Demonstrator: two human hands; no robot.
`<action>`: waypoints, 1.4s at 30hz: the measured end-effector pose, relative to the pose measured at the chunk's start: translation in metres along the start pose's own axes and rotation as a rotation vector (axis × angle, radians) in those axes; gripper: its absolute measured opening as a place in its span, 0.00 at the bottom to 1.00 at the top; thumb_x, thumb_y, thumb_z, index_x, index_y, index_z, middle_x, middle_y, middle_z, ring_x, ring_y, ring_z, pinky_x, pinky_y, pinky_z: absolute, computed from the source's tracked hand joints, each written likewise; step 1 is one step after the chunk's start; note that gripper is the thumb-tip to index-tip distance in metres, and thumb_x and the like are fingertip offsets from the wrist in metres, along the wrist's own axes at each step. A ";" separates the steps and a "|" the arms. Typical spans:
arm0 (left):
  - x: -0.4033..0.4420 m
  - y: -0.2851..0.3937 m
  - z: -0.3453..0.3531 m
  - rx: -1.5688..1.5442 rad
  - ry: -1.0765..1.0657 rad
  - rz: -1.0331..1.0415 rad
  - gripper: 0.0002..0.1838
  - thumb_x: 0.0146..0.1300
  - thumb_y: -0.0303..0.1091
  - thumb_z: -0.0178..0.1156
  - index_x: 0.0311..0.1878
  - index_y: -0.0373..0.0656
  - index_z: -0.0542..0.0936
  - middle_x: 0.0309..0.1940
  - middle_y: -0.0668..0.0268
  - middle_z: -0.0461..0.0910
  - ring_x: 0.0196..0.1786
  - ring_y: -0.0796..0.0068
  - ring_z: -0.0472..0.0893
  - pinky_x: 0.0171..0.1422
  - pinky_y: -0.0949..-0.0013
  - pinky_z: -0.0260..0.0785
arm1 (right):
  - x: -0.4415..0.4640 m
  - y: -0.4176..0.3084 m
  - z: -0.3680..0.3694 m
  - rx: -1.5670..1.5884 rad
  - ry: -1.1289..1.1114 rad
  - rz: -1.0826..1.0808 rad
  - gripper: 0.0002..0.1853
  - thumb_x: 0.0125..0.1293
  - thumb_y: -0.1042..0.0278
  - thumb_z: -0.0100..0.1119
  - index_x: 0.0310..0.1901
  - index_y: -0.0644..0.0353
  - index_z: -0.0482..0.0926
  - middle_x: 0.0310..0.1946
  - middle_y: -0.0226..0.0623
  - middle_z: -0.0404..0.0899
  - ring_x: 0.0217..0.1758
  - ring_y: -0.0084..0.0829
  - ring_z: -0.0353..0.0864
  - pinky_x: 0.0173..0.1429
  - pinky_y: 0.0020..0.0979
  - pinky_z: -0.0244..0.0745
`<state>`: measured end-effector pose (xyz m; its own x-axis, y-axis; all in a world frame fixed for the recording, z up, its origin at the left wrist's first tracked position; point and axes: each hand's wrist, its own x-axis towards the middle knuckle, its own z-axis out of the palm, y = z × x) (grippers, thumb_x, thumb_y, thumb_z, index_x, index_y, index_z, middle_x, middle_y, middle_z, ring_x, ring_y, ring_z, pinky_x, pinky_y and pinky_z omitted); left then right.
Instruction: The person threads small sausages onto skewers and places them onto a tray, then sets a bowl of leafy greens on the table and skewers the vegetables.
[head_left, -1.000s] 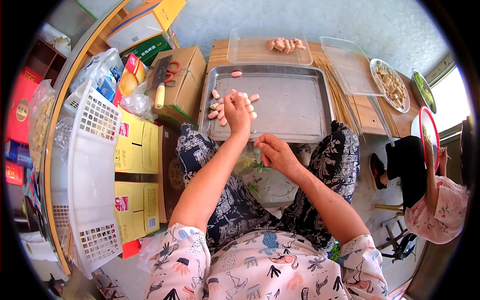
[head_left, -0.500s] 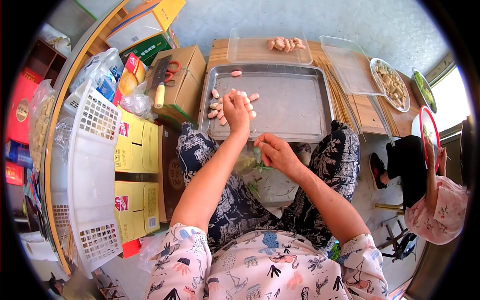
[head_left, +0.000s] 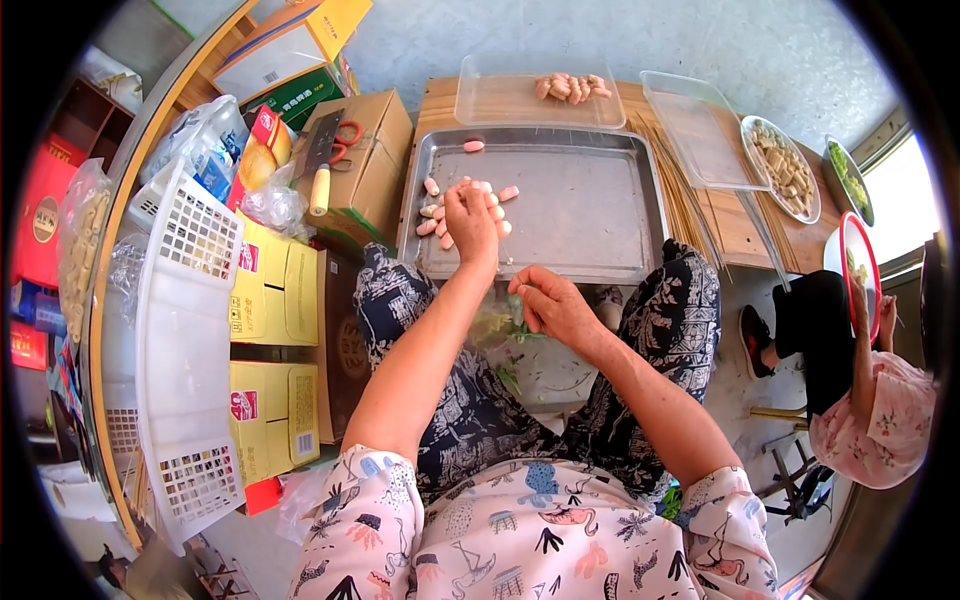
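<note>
- Metal tray (head_left: 580,205), nine o'clock: loose sausages (head_left: 447,241) remain under my left hand (head_left: 472,225).
- Right hand (head_left: 548,300) curled; I can't tell whether either's fingers clamp anything.
- Twelve o'clock: sausage cluster (head_left: 572,90), seemingly done.

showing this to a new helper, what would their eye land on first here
Probably the wide metal tray at upper centre, with the left hand among pink pieces on its left side and the right hand near its front edge. Then perhaps the cleaver beside red-handled scissors, upper left, and the red-rimmed basin by another person, far right.
</note>
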<state>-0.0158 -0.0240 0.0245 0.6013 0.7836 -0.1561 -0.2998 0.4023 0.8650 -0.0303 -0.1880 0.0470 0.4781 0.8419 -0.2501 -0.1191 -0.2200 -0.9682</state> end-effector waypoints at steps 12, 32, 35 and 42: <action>0.007 0.003 -0.006 -0.056 -0.208 -0.174 0.18 0.70 0.45 0.45 0.24 0.51 0.58 0.16 0.80 0.49 0.14 0.87 0.48 0.16 0.78 0.41 | 0.000 0.010 -0.001 0.118 0.041 0.016 0.07 0.70 0.68 0.43 0.40 0.58 0.72 0.14 0.24 0.65 0.16 0.15 0.60 0.22 0.20 0.55; -0.007 0.018 -0.017 0.296 -0.400 -0.165 0.12 0.64 0.42 0.58 0.39 0.45 0.71 0.41 0.69 0.77 0.33 0.80 0.76 0.36 0.76 0.69 | 0.003 0.008 -0.005 0.068 0.122 0.035 0.08 0.71 0.67 0.44 0.43 0.57 0.74 0.15 0.23 0.67 0.16 0.13 0.59 0.21 0.17 0.54; 0.002 0.024 -0.016 0.019 -0.449 -0.374 0.15 0.68 0.45 0.51 0.33 0.44 0.68 0.28 0.73 0.72 0.28 0.82 0.71 0.35 0.77 0.68 | 0.003 0.012 -0.006 0.041 0.150 0.009 0.08 0.68 0.69 0.46 0.42 0.59 0.74 0.15 0.25 0.68 0.17 0.15 0.63 0.22 0.21 0.58; 0.007 0.025 -0.019 -0.182 -0.378 -0.373 0.18 0.74 0.43 0.38 0.31 0.42 0.68 0.26 0.69 0.69 0.28 0.79 0.66 0.37 0.77 0.69 | 0.000 0.007 -0.004 0.091 0.071 0.028 0.08 0.69 0.68 0.44 0.42 0.58 0.74 0.16 0.24 0.67 0.19 0.15 0.64 0.24 0.20 0.57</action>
<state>-0.0329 0.0004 0.0359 0.9046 0.3618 -0.2256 -0.1184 0.7214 0.6823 -0.0273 -0.1915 0.0402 0.5336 0.7985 -0.2789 -0.2105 -0.1940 -0.9582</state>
